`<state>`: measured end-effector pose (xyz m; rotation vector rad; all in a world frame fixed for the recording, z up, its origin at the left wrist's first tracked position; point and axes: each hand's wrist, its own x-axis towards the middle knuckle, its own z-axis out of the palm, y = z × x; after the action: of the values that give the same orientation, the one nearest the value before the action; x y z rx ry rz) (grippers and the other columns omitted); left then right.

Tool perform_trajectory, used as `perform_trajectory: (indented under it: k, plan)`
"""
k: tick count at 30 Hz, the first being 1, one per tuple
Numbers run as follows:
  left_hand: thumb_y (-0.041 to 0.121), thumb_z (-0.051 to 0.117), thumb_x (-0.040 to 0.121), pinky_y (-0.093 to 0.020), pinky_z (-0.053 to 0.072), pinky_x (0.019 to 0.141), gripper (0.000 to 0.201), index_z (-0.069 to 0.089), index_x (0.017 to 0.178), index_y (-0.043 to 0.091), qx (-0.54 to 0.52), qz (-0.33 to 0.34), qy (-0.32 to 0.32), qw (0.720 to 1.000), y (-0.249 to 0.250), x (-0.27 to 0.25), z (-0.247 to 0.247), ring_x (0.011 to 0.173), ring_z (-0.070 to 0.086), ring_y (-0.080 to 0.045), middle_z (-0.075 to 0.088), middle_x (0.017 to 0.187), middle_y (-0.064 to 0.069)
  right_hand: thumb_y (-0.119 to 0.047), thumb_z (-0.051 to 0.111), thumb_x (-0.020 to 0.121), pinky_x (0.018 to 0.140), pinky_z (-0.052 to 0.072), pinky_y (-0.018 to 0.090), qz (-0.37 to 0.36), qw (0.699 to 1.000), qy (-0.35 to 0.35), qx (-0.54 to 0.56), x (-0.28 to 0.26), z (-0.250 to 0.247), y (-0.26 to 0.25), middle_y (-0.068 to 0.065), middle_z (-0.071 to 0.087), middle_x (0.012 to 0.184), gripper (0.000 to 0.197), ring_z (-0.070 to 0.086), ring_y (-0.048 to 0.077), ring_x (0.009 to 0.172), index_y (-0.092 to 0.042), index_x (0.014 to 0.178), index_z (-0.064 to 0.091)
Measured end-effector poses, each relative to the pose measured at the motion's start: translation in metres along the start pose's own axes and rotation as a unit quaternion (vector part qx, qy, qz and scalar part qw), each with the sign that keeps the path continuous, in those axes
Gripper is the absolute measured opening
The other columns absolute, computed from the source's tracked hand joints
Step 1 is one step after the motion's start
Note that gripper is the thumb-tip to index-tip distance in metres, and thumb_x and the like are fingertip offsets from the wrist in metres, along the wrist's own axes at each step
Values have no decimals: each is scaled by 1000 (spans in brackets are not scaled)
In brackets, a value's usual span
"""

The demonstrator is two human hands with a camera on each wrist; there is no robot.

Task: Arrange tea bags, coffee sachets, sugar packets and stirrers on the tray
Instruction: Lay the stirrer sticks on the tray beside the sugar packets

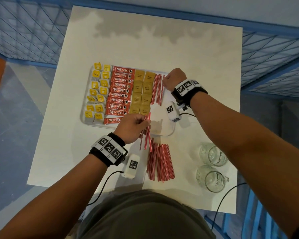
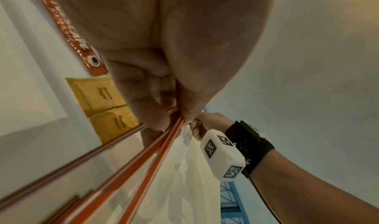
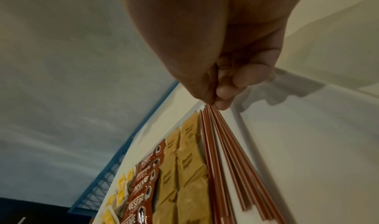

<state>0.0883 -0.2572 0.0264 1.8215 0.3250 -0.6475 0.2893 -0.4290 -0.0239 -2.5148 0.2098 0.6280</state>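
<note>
A white tray holds columns of yellow tea bags, red Nescafe sachets and brown sugar packets. Red stirrers lie on the tray to the right of the sugar. My right hand pinches the far ends of those stirrers with thumb and fingertips. My left hand hovers over the tray's near edge and grips a few stirrers between thumb and fingers. These held stirrers point toward me.
A loose pile of red stirrers lies on the white table just in front of the tray. Two glass mugs stand at the near right. Cables trail from both wrist cameras. Blue wire fencing surrounds the table.
</note>
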Motion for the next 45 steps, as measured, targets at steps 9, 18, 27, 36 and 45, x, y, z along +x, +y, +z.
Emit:
perform_trajectory:
  k: [9,18,27,36,45]
  plan:
    - [16,58,101,-22,54,53,19,70,92,4,-55,-17,-3,998,4,12,-4,74,69,-21,77,90,-9,-28,67,83,65,63,37,22,1000,9,-2,20,14,5,7,71,73,22,71,26,66,-6,80,70]
    - [16,57,102,-26,57,55,20,70,105,1,-116,-39,5,993,-1,12,-5,79,67,-35,77,89,-7,-31,62,98,46,45,19,-110,990,-75,45,-69,-3,-5,12,65,65,45,52,15,50,-6,60,59]
    - [18,53,104,-27,54,55,20,68,97,6,-107,-25,-35,993,0,-1,1,76,74,-26,73,84,-3,-32,67,97,56,48,18,-163,969,-145,116,-149,13,16,9,75,85,28,53,2,52,-9,87,78]
    - [16,59,101,-27,58,56,21,74,99,2,-7,27,-56,998,3,-20,5,68,70,-13,77,91,-10,-27,71,94,89,56,35,-179,961,-157,141,-177,0,21,-13,77,88,16,70,3,85,-17,89,82]
    - [18,67,96,-37,63,61,17,77,94,5,52,56,-68,995,11,-35,3,77,71,-37,77,83,-6,-23,65,97,72,52,25,-217,956,-163,115,-192,-5,23,-8,76,85,20,64,-4,70,-11,89,79]
